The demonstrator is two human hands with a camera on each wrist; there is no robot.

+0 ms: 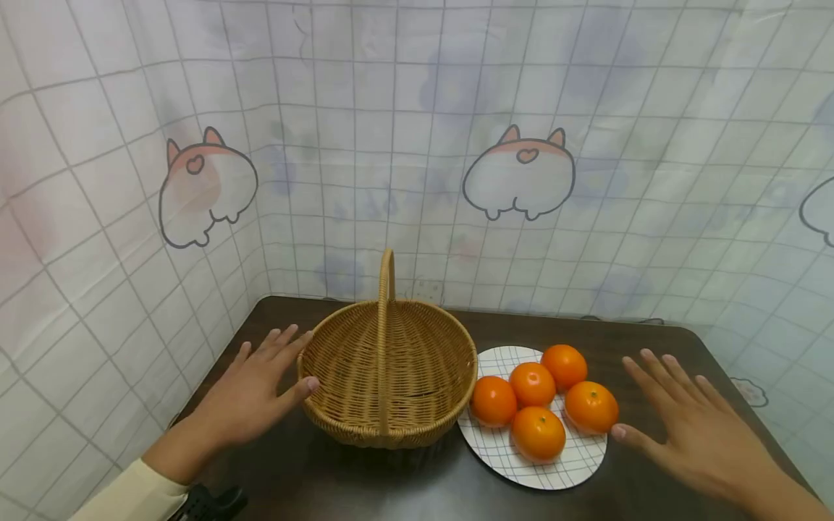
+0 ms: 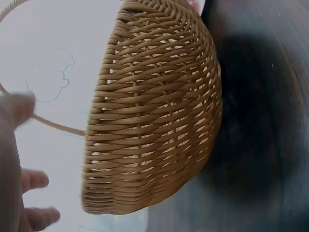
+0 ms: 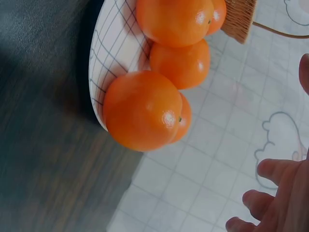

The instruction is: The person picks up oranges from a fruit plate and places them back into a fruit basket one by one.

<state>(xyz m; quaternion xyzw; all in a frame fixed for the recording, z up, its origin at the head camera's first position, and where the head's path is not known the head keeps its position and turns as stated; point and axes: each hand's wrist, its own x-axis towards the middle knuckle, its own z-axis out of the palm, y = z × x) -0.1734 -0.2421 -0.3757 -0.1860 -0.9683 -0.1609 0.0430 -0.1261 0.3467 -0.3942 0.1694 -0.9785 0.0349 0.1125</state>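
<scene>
The left hand point(image 1: 250, 394) is extended forward from a cream sleeve point(image 1: 133, 496) at the lower left, palm down, low over the table point(image 1: 306, 477). Its fingers are straight and spread; the thumb tip is seen at the outer wall of the basket point(image 1: 389, 376), just touching or almost touching it, and nothing is gripped. The right hand point(image 1: 700, 430) is extended from the lower right, palm down, with fingers likewise straight and spread. Its thumb tip is placed just beside the rim of the plate point(image 1: 521, 470), near the closest orange point(image 1: 591, 407); contact cannot be confirmed, and nothing is held. One wicker basket with one arched handle point(image 1: 386, 318) is stood upright on the dark table, between the two hands, to the left of centre. One white checked plate is laid just to the right of the basket, its edge tucked against the basket's base. Five oranges are counted on the plate, packed close together. In the left wrist view, the woven wall of the basket point(image 2: 154, 111) is shown close ahead of the fingers point(image 2: 36, 217). In the right wrist view, the oranges point(image 3: 142, 108) are shown on the plate point(image 3: 108, 58), apart from the fingertips point(image 3: 275, 169).
</scene>
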